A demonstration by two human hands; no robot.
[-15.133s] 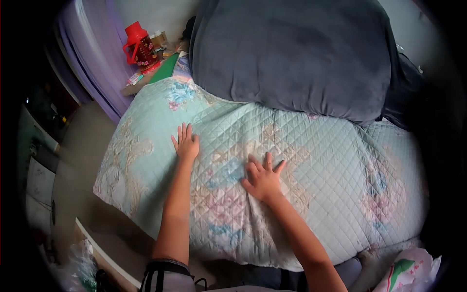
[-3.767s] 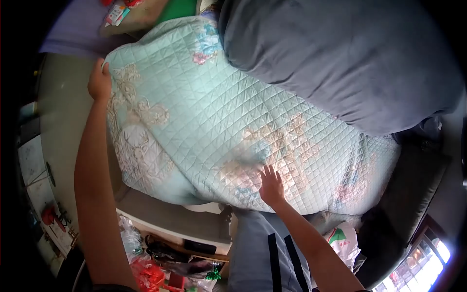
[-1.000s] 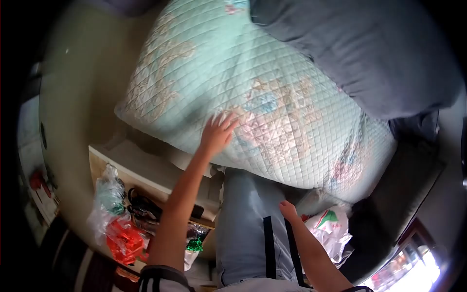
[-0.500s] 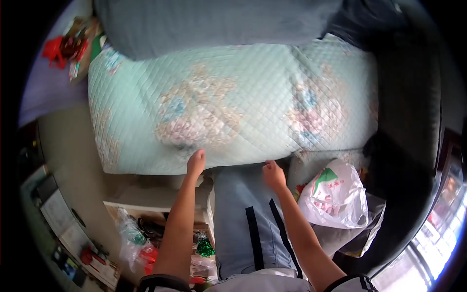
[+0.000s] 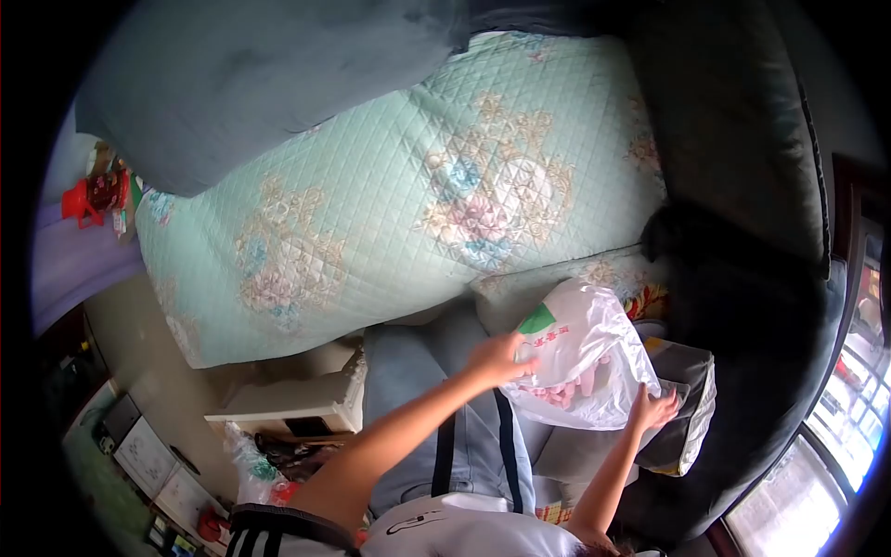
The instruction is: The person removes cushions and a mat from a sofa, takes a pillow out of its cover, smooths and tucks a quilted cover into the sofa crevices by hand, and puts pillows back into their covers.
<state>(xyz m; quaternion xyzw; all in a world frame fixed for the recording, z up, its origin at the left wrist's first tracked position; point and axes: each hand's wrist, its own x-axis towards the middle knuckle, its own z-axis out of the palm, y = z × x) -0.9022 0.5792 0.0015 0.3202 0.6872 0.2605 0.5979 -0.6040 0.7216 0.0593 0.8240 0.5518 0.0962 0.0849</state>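
Observation:
A white plastic bag (image 5: 594, 357), with a green patch, red lettering and pink contents showing through, rests to the right of my legs. My left hand (image 5: 501, 360) is closed at the bag's left side, its fingertips partly hidden against the plastic. On the other side, my right hand (image 5: 655, 410) touches the bag's right edge with its fingers spread. Just beyond the bag's right edge stands a grey paper-like bag (image 5: 682, 432).
A mint floral quilted cover (image 5: 371, 241) spreads ahead, with a large grey cushion (image 5: 260, 84) on it. Dark sofa parts (image 5: 742, 306) are at right. A pale cabinet (image 5: 288, 399) stands left of my legs, with bagged items (image 5: 255, 464) below. A red container (image 5: 83, 202) is far left.
My view has turned to the right. Both hands have moved from the quilted cover's front edge to the plastic bag, one at each side; the bag now looks spread wider.

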